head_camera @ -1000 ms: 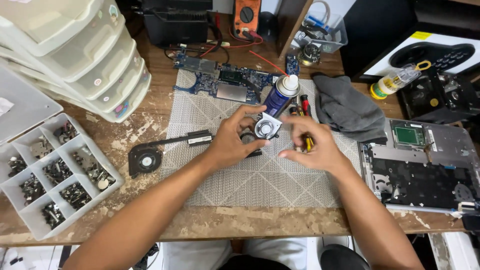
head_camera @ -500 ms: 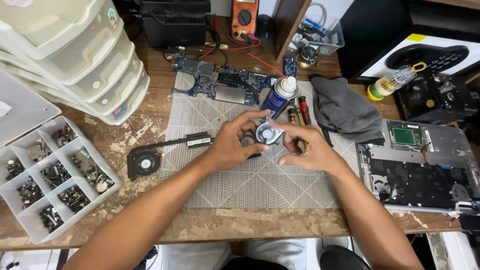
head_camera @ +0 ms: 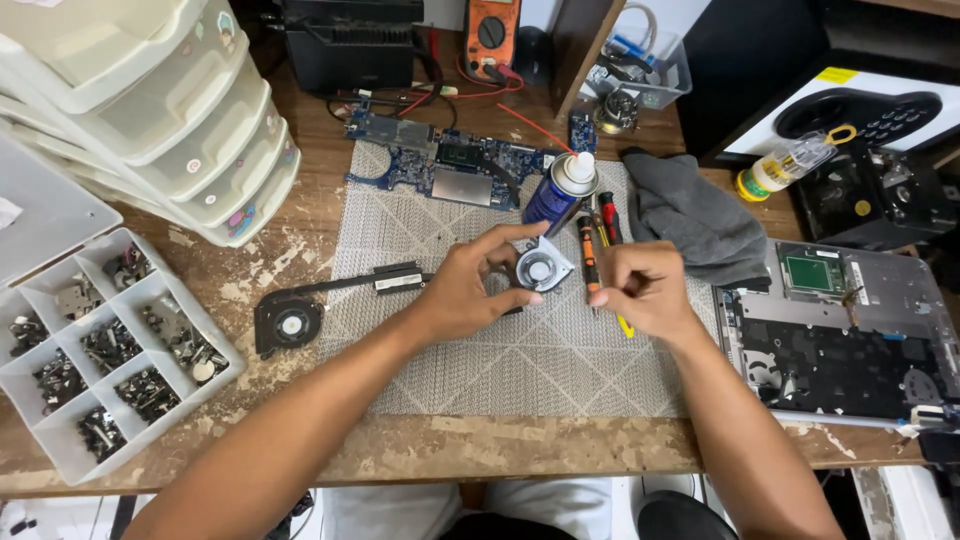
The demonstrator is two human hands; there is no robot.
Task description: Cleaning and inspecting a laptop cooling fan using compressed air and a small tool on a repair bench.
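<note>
A person seated at a worn wooden workbench (head_camera: 300, 260) held a small laptop cooling fan (head_camera: 541, 268) over the middle of a grey woven work mat (head_camera: 520, 350). The left hand (head_camera: 470, 290) was closed around the fan's left edge, thumb and fingers pinching its housing, with the pale hub facing up. The right hand (head_camera: 640, 288), just right of the fan and apart from it, had its fingertips pinched together; whether anything small sat between them could not be told.

A blue spray can with a white cap (head_camera: 562, 190) lay just beyond the fan, beside several screwdrivers (head_camera: 598, 240) and a crumpled grey cloth (head_camera: 695, 220). A second fan with its heat pipe (head_camera: 300, 315) rested at the mat's left edge, and a bare blue circuit board (head_camera: 440, 165) lay along its far side. A white compartment tray of screws (head_camera: 110, 350) stood at near left below stacked plastic drawers (head_camera: 150, 110); an opened laptop base (head_camera: 850, 330) lay at right.

Handling so light a part appeared to call for a steady grip on the housing rather than the blades, kept low over the mat so that anything dropped stayed on it.
</note>
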